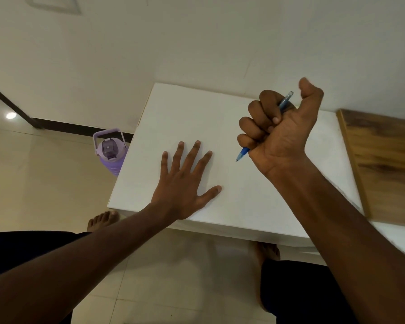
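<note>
The white bench (396, 239) stands against a pale wall, and a large white sheet of paper (197, 113) covers most of its top, reaching its left and near edges. A brown wooden plank (384, 164) lies along the bench's right edge, just beside the sheet. On the cream tiled floor (45, 183), close to the bench's left edge, stands a lilac plastic water bottle with a carry handle (110, 153), its lid closed.

The left hand (185, 183) lies palm down on the sheet near the near edge, left of its middle. Its grip is spread: all fingers are straight and fanned, the thumb pointing toward the right, and it holds nothing.

The right hand (281, 132) is raised over the right half of the sheet, palm side toward the camera. Its grip is a fist wrapped round a slim blue plastic ballpoint pen (243, 152), while the thumb sticks up free of the barrel. The pen runs slantwise through the fist. Its darker tip end juts out below the little finger, pointing down-left toward the sheet. Its clear clicker end shows above the index finger, beside the thumb. Whether the tip touches the paper cannot be told.
</note>
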Motion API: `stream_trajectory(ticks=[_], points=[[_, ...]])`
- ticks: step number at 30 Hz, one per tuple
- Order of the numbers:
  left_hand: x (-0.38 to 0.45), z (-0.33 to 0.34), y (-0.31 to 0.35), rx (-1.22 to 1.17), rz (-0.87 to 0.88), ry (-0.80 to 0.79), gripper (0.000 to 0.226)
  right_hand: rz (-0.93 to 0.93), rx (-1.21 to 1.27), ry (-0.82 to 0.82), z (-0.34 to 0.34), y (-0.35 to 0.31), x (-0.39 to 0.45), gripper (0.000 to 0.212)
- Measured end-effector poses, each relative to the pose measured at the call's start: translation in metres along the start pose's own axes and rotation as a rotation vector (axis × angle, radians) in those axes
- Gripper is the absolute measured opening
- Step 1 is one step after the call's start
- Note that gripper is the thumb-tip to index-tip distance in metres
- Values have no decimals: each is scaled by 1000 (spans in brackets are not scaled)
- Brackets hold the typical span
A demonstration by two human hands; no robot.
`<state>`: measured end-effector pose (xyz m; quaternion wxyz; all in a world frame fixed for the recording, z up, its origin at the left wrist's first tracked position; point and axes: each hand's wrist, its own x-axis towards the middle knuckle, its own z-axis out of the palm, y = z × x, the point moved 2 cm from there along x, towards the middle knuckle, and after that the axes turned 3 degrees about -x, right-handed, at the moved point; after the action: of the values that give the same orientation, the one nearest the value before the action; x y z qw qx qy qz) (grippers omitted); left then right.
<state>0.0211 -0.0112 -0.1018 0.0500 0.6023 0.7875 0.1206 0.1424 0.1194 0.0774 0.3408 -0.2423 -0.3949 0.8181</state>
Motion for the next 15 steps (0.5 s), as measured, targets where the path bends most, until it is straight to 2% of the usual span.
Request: stream_trajectory(ticks=[11, 15], points=[[-1, 1, -2, 4, -2, 0, 95, 16, -36, -35, 4, 2, 0, 47], [-1, 0, -2, 1, -2, 2, 95, 7, -15, -42, 5, 2, -2, 55]])
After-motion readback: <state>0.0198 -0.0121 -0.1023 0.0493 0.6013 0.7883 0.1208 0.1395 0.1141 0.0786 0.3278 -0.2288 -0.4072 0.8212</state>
